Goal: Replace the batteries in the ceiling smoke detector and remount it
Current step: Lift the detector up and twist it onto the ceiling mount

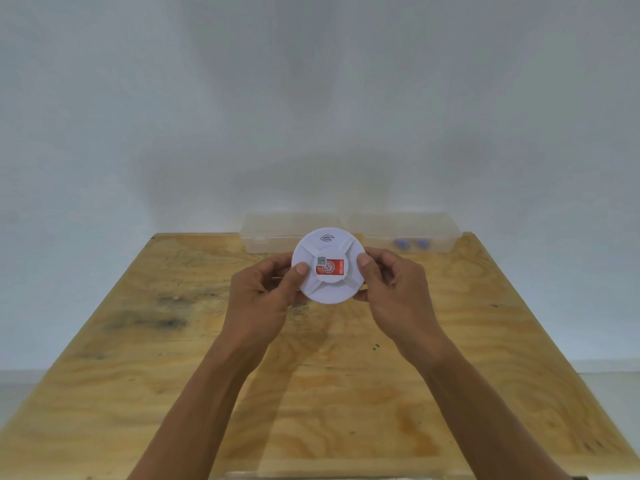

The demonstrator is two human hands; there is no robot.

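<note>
smoke detector (328, 265): white round disc, held up above the plywood table (346, 375), over its far middle; flat face toward camera, tilted a bit
detector face: raised spokes run from a round centre hub to the rim; red-and-white label with a small QR-like square on the hub; curved wave mark near the top edge
left hand (266, 299): grips the detector's left rim, thumb on the face just left of the label, other fingers curled behind the disc
right hand (391, 289): grips the detector's right rim, thumb on the edge right of the label, fingers wrapped round the back
clear plastic box (270, 233): behind the detector, on the table's far edge by the wall; partly hidden by the disc
second clear plastic box (433, 233): behind and right of the detector, touching or just beside the first box; cannot tell which
blue items (410, 244): two small ones seen through the second box, right of the detector; too blurred to name
wall (311, 98): plain pale, behind the boxes
</note>
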